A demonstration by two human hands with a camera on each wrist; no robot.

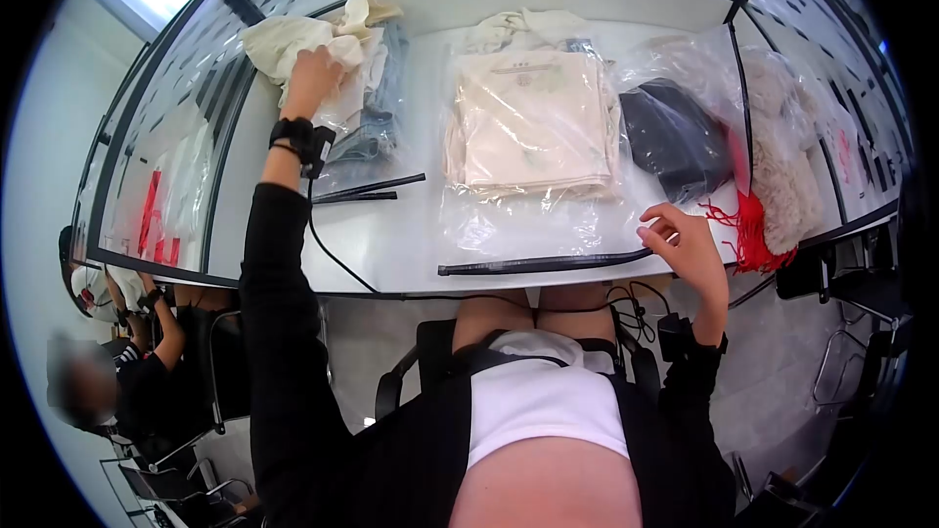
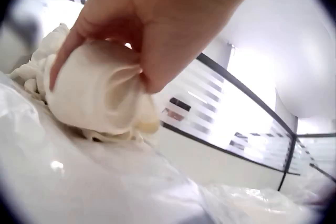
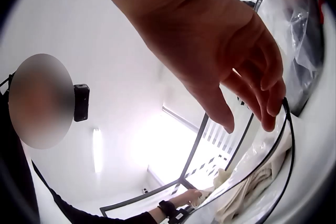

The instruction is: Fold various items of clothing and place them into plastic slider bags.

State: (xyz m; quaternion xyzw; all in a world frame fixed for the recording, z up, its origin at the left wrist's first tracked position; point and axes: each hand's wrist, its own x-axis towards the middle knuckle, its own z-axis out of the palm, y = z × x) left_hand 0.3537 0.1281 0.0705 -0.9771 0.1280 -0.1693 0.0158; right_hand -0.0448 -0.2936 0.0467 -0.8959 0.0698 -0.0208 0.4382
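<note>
At the back left of the table, my left hand [image 1: 315, 78] grips a bunched cream cloth [image 1: 284, 44] lying on a pile of bagged clothes. The left wrist view shows the fingers and thumb of the left hand [image 2: 142, 29] around the rolled cream fabric [image 2: 94, 87]. My right hand [image 1: 687, 246] hovers at the front edge, fingers loosely bent and holding nothing, beside the right end of a black strip [image 1: 548, 264]. A clear bag with folded cream cloth [image 1: 536, 122] lies mid-table.
To the right are a dark bagged item [image 1: 675, 137], a fluffy beige item [image 1: 782, 186] and red tassels [image 1: 751, 235]. Short black strips [image 1: 367, 191] lie at left centre. A cable [image 1: 333, 259] hangs from the left wrist. Another person [image 1: 147, 352] sits at far left.
</note>
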